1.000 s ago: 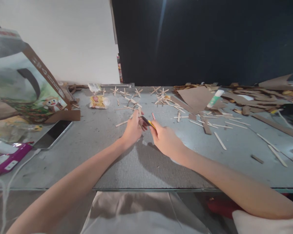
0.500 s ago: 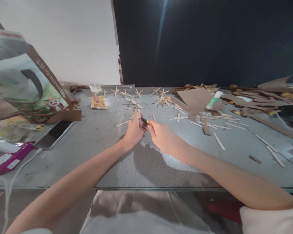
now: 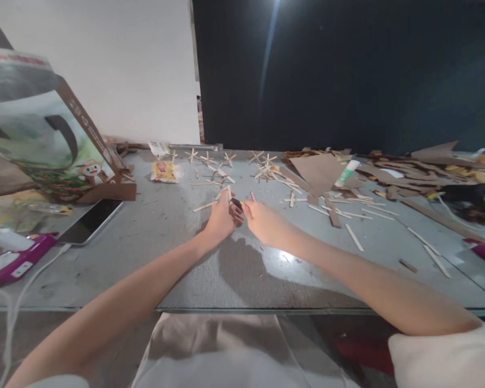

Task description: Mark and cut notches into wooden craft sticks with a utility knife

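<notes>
My left hand [image 3: 222, 218] is closed around thin wooden sticks [image 3: 227, 193] near the middle of the grey table [image 3: 165, 253]. My right hand [image 3: 262, 222] is closed on a small yellow and black cutter [image 3: 238, 203], whose tip meets the sticks in the left hand. The two hands almost touch. Several star-shaped stick pieces [image 3: 226, 159] lie just beyond them.
Loose sticks [image 3: 353, 237] and brown cardboard scraps [image 3: 319, 170] cover the right side, with a green and white glue stick [image 3: 345, 173]. A phone [image 3: 89, 221], a purple packet [image 3: 14, 261] and a printed box [image 3: 44, 140] sit at the left. A dark panel [image 3: 347, 75] stands behind.
Both hands have moved a little farther away across the table, staying together. The cutter is more hidden between the fingers now. The view has shifted slightly to the right.
</notes>
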Demonstrator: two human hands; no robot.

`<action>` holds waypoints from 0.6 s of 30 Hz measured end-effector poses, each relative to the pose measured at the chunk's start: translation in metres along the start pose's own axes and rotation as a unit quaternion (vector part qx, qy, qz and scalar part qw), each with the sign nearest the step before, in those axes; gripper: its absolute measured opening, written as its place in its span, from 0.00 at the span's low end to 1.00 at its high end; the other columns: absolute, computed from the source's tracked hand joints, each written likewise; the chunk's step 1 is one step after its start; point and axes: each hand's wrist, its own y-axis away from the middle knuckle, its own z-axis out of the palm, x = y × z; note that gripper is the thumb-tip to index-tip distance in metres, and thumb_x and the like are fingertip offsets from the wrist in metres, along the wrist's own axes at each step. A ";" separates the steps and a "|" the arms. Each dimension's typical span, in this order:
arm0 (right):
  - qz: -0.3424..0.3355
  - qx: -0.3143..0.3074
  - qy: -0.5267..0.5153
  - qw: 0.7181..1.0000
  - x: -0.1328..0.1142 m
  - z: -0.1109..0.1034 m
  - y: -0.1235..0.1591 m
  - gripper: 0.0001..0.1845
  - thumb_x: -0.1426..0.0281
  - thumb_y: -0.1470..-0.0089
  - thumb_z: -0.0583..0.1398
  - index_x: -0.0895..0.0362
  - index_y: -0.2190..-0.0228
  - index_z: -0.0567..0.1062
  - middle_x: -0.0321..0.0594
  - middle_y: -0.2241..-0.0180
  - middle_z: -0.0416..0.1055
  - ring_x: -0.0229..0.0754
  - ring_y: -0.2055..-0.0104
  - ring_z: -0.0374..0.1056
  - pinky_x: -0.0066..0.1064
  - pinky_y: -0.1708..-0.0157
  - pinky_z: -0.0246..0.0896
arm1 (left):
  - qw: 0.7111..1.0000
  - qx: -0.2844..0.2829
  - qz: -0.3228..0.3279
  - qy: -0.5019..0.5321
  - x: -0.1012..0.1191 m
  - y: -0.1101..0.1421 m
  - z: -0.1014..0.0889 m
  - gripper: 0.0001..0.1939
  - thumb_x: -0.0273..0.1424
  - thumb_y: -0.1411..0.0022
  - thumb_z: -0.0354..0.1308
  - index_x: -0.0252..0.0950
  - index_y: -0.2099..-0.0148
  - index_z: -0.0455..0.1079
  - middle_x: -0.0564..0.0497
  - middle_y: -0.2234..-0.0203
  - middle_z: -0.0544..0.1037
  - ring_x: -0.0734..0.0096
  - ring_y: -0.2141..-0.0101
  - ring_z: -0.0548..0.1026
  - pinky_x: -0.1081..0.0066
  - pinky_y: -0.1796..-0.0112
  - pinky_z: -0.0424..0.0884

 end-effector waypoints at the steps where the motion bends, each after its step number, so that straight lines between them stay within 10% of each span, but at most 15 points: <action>1: 0.001 0.003 0.003 1.000 0.001 0.006 0.001 0.17 0.69 0.28 0.46 0.56 0.59 0.73 0.46 0.69 0.77 0.42 0.73 0.69 0.31 0.73 0.48 | 1.000 -0.003 0.003 -0.004 -0.001 0.001 -0.002 0.10 0.41 0.33 0.55 0.41 0.56 0.63 0.59 0.83 0.66 0.73 0.83 0.68 0.72 0.78 0.62; 11: 0.040 -0.117 0.025 0.992 0.000 -0.025 -0.013 0.19 0.63 0.28 0.50 0.59 0.61 0.77 0.41 0.79 0.72 0.42 0.83 0.66 0.32 0.74 0.56 | 0.999 0.022 -0.034 0.029 -0.016 -0.013 0.004 0.15 0.48 0.34 0.51 0.41 0.59 0.60 0.63 0.86 0.60 0.73 0.86 0.66 0.73 0.81 0.62; 18: 0.010 -0.020 0.030 0.999 -0.001 0.014 0.000 0.20 0.70 0.27 0.44 0.60 0.57 0.75 0.50 0.67 0.78 0.44 0.69 0.73 0.31 0.71 0.56 | 0.985 -0.021 0.099 -0.136 -0.019 -0.004 -0.014 0.18 0.27 0.49 0.64 0.42 0.57 0.62 0.62 0.84 0.69 0.73 0.83 0.70 0.75 0.80 0.62</action>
